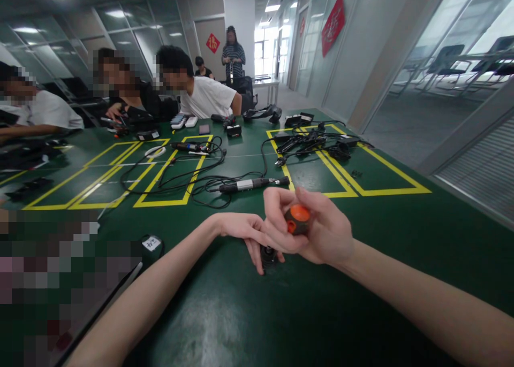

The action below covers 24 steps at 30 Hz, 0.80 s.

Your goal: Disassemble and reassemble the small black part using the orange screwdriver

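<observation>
My right hand (321,233) is closed around a small tool with an orange and black handle (297,219), held upright above the green table (361,281). Just to its left, my left hand (244,233) reaches in, its fingers pinching a small black part (268,254) that rests on the table under the tool. The tool's lower end is hidden behind my fingers. Both forearms come in from the bottom of the view.
A black and silver pen-shaped power tool (251,184) with tangled black cables (193,180) lies just beyond my hands. Yellow tape rectangles (160,180) mark the table. More cables and adapters (317,142) sit far right. Several people sit at the far left; a small labelled black item (151,244) lies near left.
</observation>
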### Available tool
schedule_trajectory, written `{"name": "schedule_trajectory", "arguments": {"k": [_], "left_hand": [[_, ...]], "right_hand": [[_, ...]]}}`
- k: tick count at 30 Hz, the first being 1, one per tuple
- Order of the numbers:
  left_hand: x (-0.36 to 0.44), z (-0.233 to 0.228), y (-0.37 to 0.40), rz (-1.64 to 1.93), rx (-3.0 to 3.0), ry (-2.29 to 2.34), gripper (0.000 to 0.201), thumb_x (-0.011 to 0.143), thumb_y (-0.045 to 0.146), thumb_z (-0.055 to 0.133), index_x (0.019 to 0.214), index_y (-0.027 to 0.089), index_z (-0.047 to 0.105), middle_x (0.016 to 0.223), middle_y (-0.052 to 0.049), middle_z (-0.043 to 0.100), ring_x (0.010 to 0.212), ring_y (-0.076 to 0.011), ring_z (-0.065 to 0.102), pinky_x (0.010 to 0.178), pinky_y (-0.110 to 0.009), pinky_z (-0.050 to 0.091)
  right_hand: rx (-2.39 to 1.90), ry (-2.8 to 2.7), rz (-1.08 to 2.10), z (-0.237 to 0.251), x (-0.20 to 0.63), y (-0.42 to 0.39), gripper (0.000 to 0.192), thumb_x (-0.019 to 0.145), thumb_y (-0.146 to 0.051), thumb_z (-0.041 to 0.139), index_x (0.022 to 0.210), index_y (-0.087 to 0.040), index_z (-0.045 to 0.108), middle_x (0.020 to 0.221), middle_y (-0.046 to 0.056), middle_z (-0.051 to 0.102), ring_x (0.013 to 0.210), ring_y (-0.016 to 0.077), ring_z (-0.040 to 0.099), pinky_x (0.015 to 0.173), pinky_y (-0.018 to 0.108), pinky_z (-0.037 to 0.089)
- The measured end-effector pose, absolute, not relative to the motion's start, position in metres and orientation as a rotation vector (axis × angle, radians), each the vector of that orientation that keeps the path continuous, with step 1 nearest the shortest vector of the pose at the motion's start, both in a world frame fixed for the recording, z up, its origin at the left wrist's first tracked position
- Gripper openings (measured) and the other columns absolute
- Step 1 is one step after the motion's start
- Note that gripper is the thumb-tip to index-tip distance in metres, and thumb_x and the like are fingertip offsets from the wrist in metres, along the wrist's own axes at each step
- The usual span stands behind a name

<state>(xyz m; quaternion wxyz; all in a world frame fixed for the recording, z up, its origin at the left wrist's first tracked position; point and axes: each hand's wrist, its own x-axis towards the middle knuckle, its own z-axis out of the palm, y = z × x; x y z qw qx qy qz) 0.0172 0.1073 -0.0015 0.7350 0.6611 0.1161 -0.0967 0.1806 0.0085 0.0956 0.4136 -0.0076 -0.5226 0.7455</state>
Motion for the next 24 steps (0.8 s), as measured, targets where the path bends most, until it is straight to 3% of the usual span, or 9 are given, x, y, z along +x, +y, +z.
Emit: {"name": "schedule_trajectory", "arguments": {"k": [4,9,13,16,21,24], "left_hand": [[0.0163,0.0026,0.1059,-0.262,1.341,0.242,0.04,0.097,0.037,0.066,0.126,0.01,0.07,0.124,-0.008,0.072,0.084,-0.018,0.08,0.087,-0.03,0.064],[0.0154,0.002,0.1027,-0.223,1.303,0.279,0.035,0.095,0.034,0.069,0.12,0.01,0.072,0.117,-0.009,0.074,0.081,-0.018,0.08,0.085,-0.029,0.064],[0.0156,-0.0015,0.1045,-0.231,1.295,0.267,0.036,0.093,0.031,0.07,0.122,0.009,0.072,0.117,-0.007,0.074,0.083,-0.0184,0.08,0.084,-0.029,0.065],[0.0166,-0.0045,0.1073,-0.251,1.301,0.252,0.035,0.091,0.029,0.071,0.122,0.013,0.073,0.118,-0.003,0.074,0.085,-0.0176,0.079,0.087,-0.029,0.064],[0.0167,-0.0049,0.1054,-0.221,1.297,0.251,0.037,0.088,0.035,0.076,0.118,0.012,0.074,0.114,-0.007,0.076,0.08,-0.0189,0.08,0.081,-0.028,0.065],[0.0158,0.0004,0.1018,-0.21,1.306,0.29,0.038,0.091,0.034,0.072,0.121,0.01,0.073,0.111,-0.006,0.075,0.078,-0.018,0.079,0.079,-0.028,0.065]], "right_hand": [[-0.077,-1.319,1.838,0.0959,0.1815,0.0089,0.03,0.099,-0.043,0.056,0.08,-0.02,0.051,0.049,-0.011,0.04,0.038,0.0064,0.023,0.04,0.02,0.022],[-0.087,-1.301,1.851,0.094,0.1795,0.0103,0.047,0.105,-0.044,0.045,0.066,-0.018,0.053,0.051,-0.007,0.04,0.038,0.0061,0.026,0.037,0.02,0.023],[-0.061,-1.302,1.814,0.0921,0.1803,0.008,0.032,0.099,-0.047,0.053,0.083,-0.019,0.055,0.051,-0.009,0.043,0.039,0.0075,0.027,0.04,0.021,0.026],[-0.078,-1.285,1.816,0.0916,0.1808,0.007,0.023,0.096,-0.04,0.057,0.085,-0.02,0.053,0.052,-0.009,0.046,0.039,0.0074,0.028,0.04,0.021,0.026],[-0.076,-1.262,1.867,0.0916,0.1793,0.0088,0.039,0.102,-0.039,0.045,0.07,-0.018,0.056,0.051,-0.007,0.04,0.038,0.0071,0.026,0.037,0.021,0.022],[-0.071,-1.272,1.831,0.0907,0.1789,0.0085,0.034,0.099,-0.045,0.05,0.08,-0.018,0.057,0.05,-0.009,0.041,0.038,0.0072,0.026,0.039,0.021,0.024]]}}
